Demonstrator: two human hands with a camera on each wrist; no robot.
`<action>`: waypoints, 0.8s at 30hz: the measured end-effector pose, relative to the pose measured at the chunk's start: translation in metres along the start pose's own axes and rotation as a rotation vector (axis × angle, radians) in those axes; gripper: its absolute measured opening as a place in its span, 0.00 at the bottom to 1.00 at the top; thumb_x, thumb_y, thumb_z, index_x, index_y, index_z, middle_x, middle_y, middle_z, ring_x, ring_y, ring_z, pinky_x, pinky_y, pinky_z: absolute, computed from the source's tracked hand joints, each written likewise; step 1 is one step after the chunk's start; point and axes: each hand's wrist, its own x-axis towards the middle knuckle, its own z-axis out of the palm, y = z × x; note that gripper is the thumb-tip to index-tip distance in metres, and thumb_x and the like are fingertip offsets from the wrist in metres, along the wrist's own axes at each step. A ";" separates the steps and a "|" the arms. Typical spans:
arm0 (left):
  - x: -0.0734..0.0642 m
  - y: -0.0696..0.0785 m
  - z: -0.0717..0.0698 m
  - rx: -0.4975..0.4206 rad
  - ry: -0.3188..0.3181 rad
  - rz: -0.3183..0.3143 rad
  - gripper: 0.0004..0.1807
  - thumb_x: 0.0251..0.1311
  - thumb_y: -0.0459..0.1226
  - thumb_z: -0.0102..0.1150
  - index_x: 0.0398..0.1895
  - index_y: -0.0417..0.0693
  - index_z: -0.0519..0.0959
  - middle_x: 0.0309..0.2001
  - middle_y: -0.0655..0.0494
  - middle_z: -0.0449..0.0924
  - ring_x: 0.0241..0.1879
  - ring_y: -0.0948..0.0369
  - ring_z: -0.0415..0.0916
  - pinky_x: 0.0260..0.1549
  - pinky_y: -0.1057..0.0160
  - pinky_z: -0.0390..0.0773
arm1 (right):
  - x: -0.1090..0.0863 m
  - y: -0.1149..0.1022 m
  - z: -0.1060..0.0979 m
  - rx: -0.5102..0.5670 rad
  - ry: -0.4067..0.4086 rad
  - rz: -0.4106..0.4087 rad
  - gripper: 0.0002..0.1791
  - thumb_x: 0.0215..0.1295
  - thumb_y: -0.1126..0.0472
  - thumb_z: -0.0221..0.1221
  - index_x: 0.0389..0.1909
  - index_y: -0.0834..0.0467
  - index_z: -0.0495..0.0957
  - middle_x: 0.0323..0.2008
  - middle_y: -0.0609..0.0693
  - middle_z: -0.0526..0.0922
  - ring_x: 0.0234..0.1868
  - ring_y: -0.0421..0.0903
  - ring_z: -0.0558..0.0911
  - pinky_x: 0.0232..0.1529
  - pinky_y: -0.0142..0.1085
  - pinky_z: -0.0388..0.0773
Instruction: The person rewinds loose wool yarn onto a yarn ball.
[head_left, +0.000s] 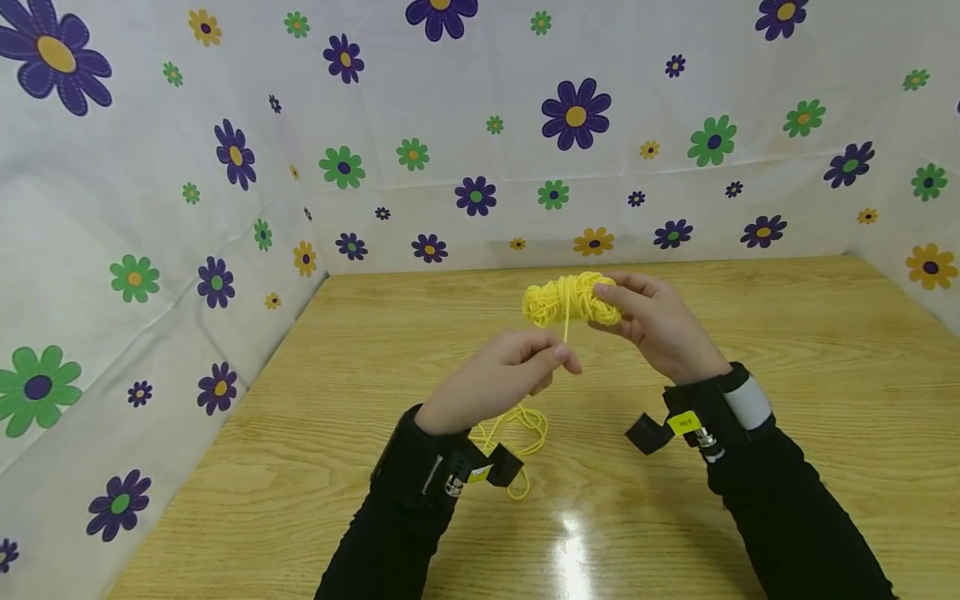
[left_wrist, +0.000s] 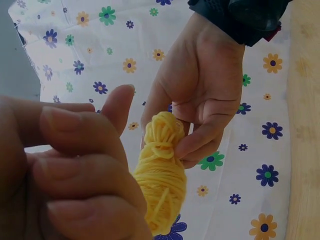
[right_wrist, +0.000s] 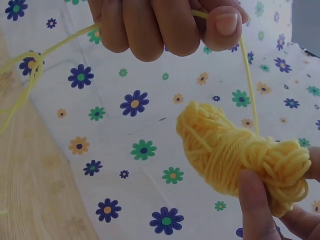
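A bundle of yellow yarn, wound round its middle, is held up above the table by my right hand, which grips its right end between thumb and fingers. My left hand is just below and left of the bundle, pinching the yarn strand that runs taut up to it. In the right wrist view the strand passes through the curled fingers of the left hand and trails off to the left. Loose loops of yarn lie on the table, partly hidden behind my left wrist.
The wooden table spreads under both hands. A white cloth printed with flowers hangs behind it and along both sides. Each wrist bears a black strap with a small camera.
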 end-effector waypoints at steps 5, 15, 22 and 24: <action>0.002 -0.001 0.003 0.007 -0.009 -0.021 0.14 0.71 0.35 0.40 0.40 0.39 0.78 0.19 0.55 0.62 0.16 0.62 0.54 0.17 0.66 0.56 | -0.001 -0.002 0.000 0.120 0.010 -0.029 0.09 0.65 0.62 0.55 0.43 0.62 0.72 0.42 0.51 0.76 0.38 0.40 0.79 0.41 0.30 0.78; 0.002 -0.001 0.004 0.021 -0.053 0.005 0.15 0.72 0.35 0.40 0.41 0.38 0.78 0.19 0.55 0.64 0.16 0.62 0.56 0.18 0.67 0.58 | -0.002 -0.006 -0.003 0.395 0.033 -0.034 0.13 0.66 0.65 0.54 0.49 0.65 0.68 0.42 0.53 0.76 0.40 0.43 0.80 0.42 0.30 0.77; 0.002 -0.002 0.004 0.037 -0.068 -0.017 0.15 0.72 0.35 0.39 0.40 0.40 0.78 0.19 0.55 0.63 0.17 0.63 0.57 0.19 0.66 0.59 | -0.006 -0.009 -0.006 0.608 -0.064 0.025 0.10 0.68 0.68 0.50 0.48 0.65 0.71 0.43 0.56 0.74 0.41 0.46 0.79 0.42 0.32 0.78; 0.003 -0.001 0.004 0.049 -0.061 -0.031 0.15 0.71 0.35 0.40 0.41 0.40 0.78 0.19 0.55 0.64 0.16 0.63 0.56 0.18 0.66 0.58 | -0.007 -0.010 -0.006 0.662 -0.100 0.044 0.11 0.68 0.68 0.50 0.49 0.66 0.71 0.43 0.56 0.74 0.42 0.47 0.79 0.43 0.33 0.78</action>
